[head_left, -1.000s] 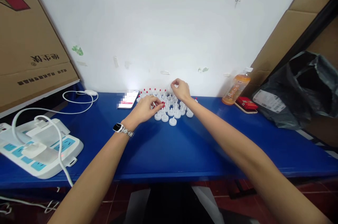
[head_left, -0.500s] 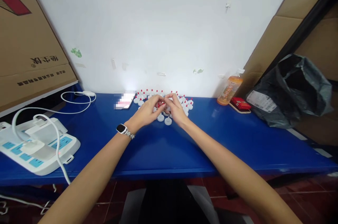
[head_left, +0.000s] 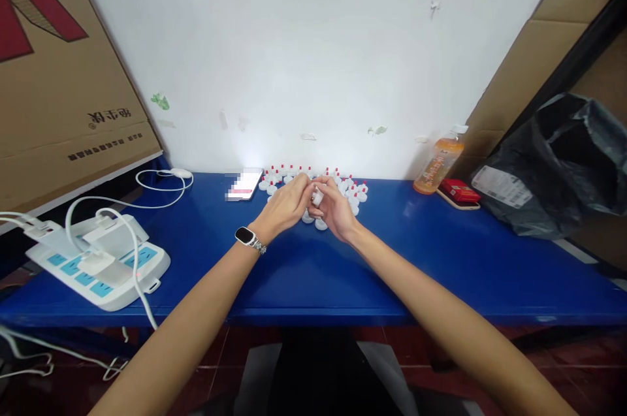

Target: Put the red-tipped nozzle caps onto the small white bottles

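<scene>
Both my hands meet over the blue table, among white nozzle caps with red tips. My right hand [head_left: 337,208] is closed round a white nozzle cap [head_left: 317,196], whose pale base shows between the fingers. At the cap's left end, the fingers of my left hand [head_left: 292,199] are pressed together on it; they hide that end. Several red-tipped caps [head_left: 361,192] stand upright to the right of my hands, others [head_left: 271,179] behind and to the left. Just below the fingers lies a white cap [head_left: 321,224] with no red tip visible.
A phone [head_left: 247,184] lies left of the caps. Farther left is a white power strip [head_left: 110,298] with plugs and cables. On the right are an orange drink bottle [head_left: 438,164], a red packet [head_left: 458,192] on a phone and a grey plastic bag [head_left: 533,171]. A white wall rises behind.
My left hand has turned so its back covers more of the grip, and the red tip seen between the fingers is now hidden. The whole view has shifted slightly left.
</scene>
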A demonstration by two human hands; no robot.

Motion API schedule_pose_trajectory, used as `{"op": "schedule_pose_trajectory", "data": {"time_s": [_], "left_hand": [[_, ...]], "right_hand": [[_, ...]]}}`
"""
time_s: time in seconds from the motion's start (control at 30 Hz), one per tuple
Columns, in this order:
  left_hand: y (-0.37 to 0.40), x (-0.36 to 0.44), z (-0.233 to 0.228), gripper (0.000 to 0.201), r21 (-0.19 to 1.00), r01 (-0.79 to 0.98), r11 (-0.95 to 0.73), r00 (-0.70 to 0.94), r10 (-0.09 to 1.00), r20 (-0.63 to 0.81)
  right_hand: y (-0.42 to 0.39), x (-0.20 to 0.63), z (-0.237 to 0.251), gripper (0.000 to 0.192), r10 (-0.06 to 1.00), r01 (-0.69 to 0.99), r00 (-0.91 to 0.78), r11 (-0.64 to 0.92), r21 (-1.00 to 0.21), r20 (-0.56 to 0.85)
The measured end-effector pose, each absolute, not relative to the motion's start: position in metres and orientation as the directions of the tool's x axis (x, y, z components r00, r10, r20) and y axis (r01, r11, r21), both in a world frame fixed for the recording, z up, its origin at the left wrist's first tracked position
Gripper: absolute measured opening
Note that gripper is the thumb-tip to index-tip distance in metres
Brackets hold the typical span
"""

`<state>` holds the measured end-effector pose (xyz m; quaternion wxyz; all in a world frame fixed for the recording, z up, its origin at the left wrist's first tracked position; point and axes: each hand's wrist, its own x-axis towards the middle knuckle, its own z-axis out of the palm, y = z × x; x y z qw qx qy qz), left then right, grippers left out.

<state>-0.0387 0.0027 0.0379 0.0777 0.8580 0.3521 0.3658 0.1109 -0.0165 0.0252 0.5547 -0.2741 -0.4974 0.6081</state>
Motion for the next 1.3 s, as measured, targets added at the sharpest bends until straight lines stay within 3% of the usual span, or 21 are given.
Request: {"op": "schedule_pose_trajectory", "data": {"time_s": [0.1,0.27,0.4,0.53,0.67,0.83,0.9,0.97,1.03,1.17,1.3], "left_hand": [[0.005,-0.04,0.038,0.031,0.484,0.529,-0.697,0.329,0.694,0.64],[0.007,-0.039,0.035,0.034,0.548,0.516,-0.658,0.28,0.735,0.618],[0.009,-0.037,0.031,0.04,0.657,0.412,-0.631,0.163,0.761,0.628],[0.013,-0.044,0.033,0.037,0.635,0.39,-0.667,0.264,0.742,0.617],[0.012,-0.05,0.036,0.035,0.505,0.421,-0.754,0.447,0.657,0.608],[0.006,-0.046,0.038,0.031,0.473,0.373,-0.798,0.506,0.602,0.617],[0.006,-0.045,0.037,0.032,0.46,0.372,-0.806,0.484,0.591,0.645],[0.008,-0.043,0.035,0.037,0.494,0.361,-0.791,0.418,0.611,0.673],[0.01,-0.04,0.034,0.041,0.597,0.297,-0.745,0.33,0.667,0.668],[0.014,-0.028,0.032,0.05,0.817,0.025,-0.576,0.246,0.796,0.553],[0.015,-0.017,0.036,0.05,0.924,-0.153,-0.35,0.231,0.896,0.378]], "right_hand": [[-0.016,0.111,0.025,0.039,0.933,-0.329,-0.237,0.185,-0.926,0.271],[-0.015,0.114,0.021,0.044,0.928,-0.193,-0.21,0.269,-0.944,0.308],[-0.015,0.115,0.017,0.049,0.886,-0.098,-0.207,0.404,-0.909,0.416],[-0.014,0.117,0.018,0.039,0.869,-0.077,-0.177,0.455,-0.887,0.462],[-0.012,0.124,0.022,0.038,0.905,-0.093,-0.207,0.36,-0.928,0.372],[-0.006,0.126,0.022,0.043,0.959,-0.297,-0.244,0.07,-0.952,0.146],[-0.006,0.124,0.024,0.045,0.955,-0.306,-0.274,0.028,-0.952,0.117],[-0.008,0.123,0.027,0.046,0.951,-0.221,-0.25,0.125,-0.967,0.18],[-0.011,0.124,0.031,0.042,0.926,-0.064,-0.163,0.333,-0.941,0.339],[-0.014,0.132,0.037,0.025,0.742,0.298,-0.081,0.656,-0.694,0.666],[-0.013,0.139,0.04,0.019,0.606,0.478,-0.134,0.732,-0.485,0.784]]}}
